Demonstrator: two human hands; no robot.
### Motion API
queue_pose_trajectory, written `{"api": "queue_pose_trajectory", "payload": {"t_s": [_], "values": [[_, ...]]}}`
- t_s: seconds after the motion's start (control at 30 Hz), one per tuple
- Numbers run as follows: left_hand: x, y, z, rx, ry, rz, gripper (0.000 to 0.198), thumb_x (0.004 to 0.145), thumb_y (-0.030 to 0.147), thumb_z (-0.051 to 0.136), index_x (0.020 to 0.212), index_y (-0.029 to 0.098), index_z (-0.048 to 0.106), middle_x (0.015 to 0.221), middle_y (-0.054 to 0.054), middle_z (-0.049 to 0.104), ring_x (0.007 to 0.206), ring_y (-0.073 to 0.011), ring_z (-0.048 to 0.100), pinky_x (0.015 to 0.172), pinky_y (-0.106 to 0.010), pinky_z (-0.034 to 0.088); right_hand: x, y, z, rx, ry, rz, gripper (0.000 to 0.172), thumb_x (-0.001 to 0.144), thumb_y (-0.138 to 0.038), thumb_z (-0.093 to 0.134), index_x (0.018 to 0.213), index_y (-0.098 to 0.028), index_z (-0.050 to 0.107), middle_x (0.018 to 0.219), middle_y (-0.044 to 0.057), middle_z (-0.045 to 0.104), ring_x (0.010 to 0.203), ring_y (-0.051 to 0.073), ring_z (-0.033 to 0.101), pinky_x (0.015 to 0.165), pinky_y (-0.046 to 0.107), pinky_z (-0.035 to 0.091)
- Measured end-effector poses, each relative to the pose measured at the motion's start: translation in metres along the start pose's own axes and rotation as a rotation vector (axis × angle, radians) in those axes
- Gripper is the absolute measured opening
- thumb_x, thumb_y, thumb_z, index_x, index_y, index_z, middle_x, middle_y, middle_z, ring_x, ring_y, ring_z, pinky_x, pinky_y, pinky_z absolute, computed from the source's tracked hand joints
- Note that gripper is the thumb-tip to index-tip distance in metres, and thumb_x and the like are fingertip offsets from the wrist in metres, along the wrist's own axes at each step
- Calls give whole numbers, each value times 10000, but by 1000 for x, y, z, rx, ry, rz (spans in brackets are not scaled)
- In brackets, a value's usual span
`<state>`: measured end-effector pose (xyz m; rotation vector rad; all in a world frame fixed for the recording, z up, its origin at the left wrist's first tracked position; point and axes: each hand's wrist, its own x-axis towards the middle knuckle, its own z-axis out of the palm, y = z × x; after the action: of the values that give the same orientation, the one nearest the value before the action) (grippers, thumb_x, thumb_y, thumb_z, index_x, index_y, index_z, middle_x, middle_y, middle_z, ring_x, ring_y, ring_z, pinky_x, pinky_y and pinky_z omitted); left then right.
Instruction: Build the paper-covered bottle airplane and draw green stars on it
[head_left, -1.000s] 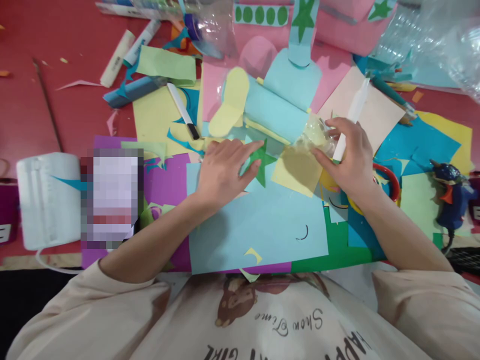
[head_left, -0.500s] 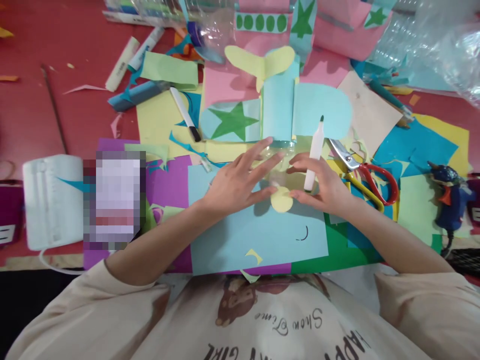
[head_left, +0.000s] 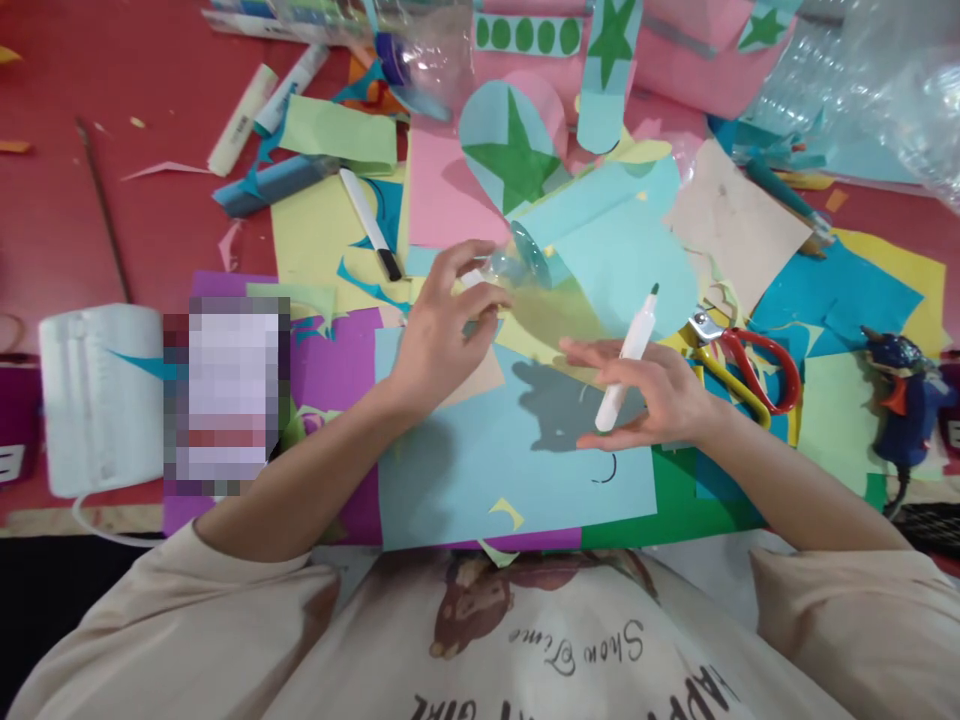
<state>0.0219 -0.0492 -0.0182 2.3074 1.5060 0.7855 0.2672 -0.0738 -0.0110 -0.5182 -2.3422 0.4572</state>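
Observation:
My left hand [head_left: 450, 335] has its fingers closed round the neck end of a clear plastic bottle [head_left: 525, 255], which is tilted off the table. Light blue paper [head_left: 622, 220] wraps the bottle and spreads out as wing-like flaps; one rounded flap carries a green star [head_left: 514, 150]. My fingers hide the end of the neck. An uncapped white marker [head_left: 626, 360] with a dark green tip is held between the fingers of my right hand [head_left: 660, 395], its tip pointing up. That hand hovers over a light blue sheet [head_left: 517, 470] with a short black curve drawn on it.
Red-and-yellow-handled scissors [head_left: 761, 370] lie right of my right hand, with a dark blue glue gun [head_left: 900, 390] farther right. A white-and-black marker [head_left: 371, 225] lies at left on paper scraps. A white box-like device [head_left: 105, 400] and a blurred-out rectangle [head_left: 229, 395] stand at far left.
The bottle has been turned and tilted, its neck now toward my left hand. My left hand has closed on it; my right hand has drawn back with the marker. The yellow paper circle is out of sight.

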Motion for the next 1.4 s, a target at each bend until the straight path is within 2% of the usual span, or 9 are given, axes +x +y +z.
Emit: {"api": "queue_pose_trajectory", "payload": {"t_s": [0.17,0.27,0.37,0.43,0.53,0.67,0.87,1.1,1.4], "values": [[6,-8,-10,132,14,-84,284,960,181,330,944,252,604,1385,55,445,1334,-193,359,1074,-478,380,-2,0,-6,-113,154,-116,382,705,-397,772,893,-289,457,1040,41,740,809,191,728,671,331,631],[8,-14,-9,127,168,-3,282,973,168,331,924,207,606,1376,64,451,1346,-195,319,1135,-514,260,-3,4,-7,-96,230,-103,158,858,-353,615,945,-260,522,921,68,752,799,203,727,638,334,616],[5,-15,-3,66,431,264,313,985,195,319,890,223,616,1292,22,540,1262,-194,410,1114,-538,243,-4,10,-2,36,343,22,384,917,-503,460,1142,-214,574,893,93,737,776,210,720,591,322,592],[0,-11,0,-3,522,494,268,962,172,366,929,247,621,1175,-9,597,1106,-172,523,996,-446,397,-4,12,1,210,478,155,542,873,-619,452,1234,-231,565,1002,85,712,788,206,715,607,324,593],[-7,-2,3,-31,349,576,250,935,150,392,1055,268,576,926,-11,633,839,-123,606,717,-275,504,-2,13,2,486,536,370,640,837,-710,396,1274,-262,535,1073,71,686,912,232,698,790,398,586],[-10,0,7,-91,70,306,342,978,222,295,1274,213,464,844,-25,633,775,-129,612,695,-266,523,5,12,-4,669,424,494,624,855,-716,316,1289,-295,473,1071,55,703,1029,253,668,998,500,466],[-7,-7,12,-327,-37,201,464,975,324,376,1426,247,298,1142,-67,608,894,-131,620,838,-302,525,3,10,-8,832,344,593,640,797,-742,421,1215,-264,497,963,59,705,909,249,700,847,461,546],[-7,-3,10,-94,-165,181,459,947,386,458,1366,200,432,943,-43,632,834,-158,603,758,-285,497,-2,10,-11,884,-69,680,705,799,-776,357,1164,-208,558,891,80,698,717,189,698,606,303,549],[-5,4,8,104,-359,197,491,941,418,451,1374,185,457,879,-51,657,845,-203,623,784,-316,467,-1,11,-13,883,-109,741,748,812,-786,292,1113,-185,620,816,65,681,483,98,549,420,234,432]]}}
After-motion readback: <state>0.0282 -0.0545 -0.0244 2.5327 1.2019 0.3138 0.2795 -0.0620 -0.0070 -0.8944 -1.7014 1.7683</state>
